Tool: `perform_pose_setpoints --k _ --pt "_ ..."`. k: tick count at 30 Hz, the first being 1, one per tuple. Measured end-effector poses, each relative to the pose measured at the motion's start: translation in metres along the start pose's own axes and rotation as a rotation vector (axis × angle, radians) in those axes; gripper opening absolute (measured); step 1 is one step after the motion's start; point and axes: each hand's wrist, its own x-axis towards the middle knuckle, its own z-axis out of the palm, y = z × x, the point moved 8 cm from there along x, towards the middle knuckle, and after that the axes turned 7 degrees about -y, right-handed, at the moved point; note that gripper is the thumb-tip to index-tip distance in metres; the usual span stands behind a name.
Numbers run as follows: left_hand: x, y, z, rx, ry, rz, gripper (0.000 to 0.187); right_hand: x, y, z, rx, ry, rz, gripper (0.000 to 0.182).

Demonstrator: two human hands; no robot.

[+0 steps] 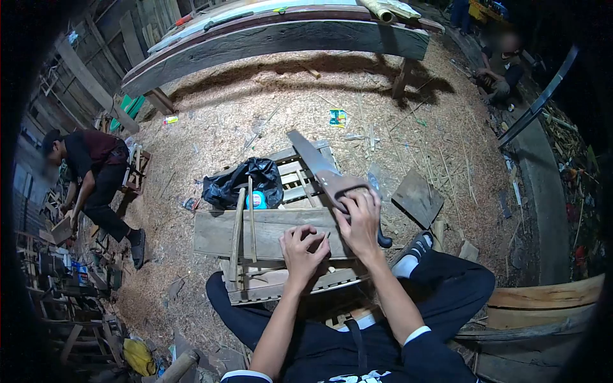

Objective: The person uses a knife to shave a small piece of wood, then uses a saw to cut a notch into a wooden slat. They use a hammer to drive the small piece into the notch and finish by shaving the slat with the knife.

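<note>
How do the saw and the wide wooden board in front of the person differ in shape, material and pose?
Shape: the saw tapers towards its far tip, while the wide wooden board keeps a nearly even width.
Material: the saw has a metal blade and a brown handle; the board looks like plain, weathered wood.
Pose: the right hand grips the saw, whereas the board lies flat.
Both are longer than they are wide.

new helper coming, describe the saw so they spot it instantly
Start at the wide brown wooden board near the centre. By its right end, the right hand grips a handsaw with a tapered grey metal blade. Its looped brown handle and long blade set it apart from the crumpled black plastic bag to its left.
</note>
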Motion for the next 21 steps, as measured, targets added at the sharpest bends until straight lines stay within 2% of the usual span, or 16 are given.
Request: perform_pose_setpoints --k 2,4,6,8,12,17,21 --pt "0.001 0.000 -0.001 -0.006 0.009 0.016 0.017 -0.025 0.002 -0.016 -0.046 -0.002 -0.006 0.027" --pt "0.000 0.004 0.003 0.016 -0.012 0.068 0.022 -0.047 0.025 -0.021 0.006 -0.029 0.140 0.028" --pt "0.003 0.010 0.010 0.009 -0.044 0.092 0.024 -0.058 0.036 -0.030 -0.015 0.028 0.112 0.027" --pt "0.009 0.022 0.015 -0.061 -0.014 0.175 0.024 -0.069 0.050 -0.029 -0.014 0.015 0.192 0.026" --pt "0.028 0.034 0.031 -0.051 -0.014 0.215 0.023 -0.079 0.050 -0.025 0.042 -0.021 0.188 0.028" --pt "0.043 0.025 0.051 -0.090 -0.136 0.154 0.024 -0.079 0.052 -0.013 0.143 -0.057 0.280 0.028" --pt "0.043 0.025 0.053 -0.045 -0.154 0.148 0.024 -0.081 0.064 -0.011 0.224 -0.041 0.361 0.029"
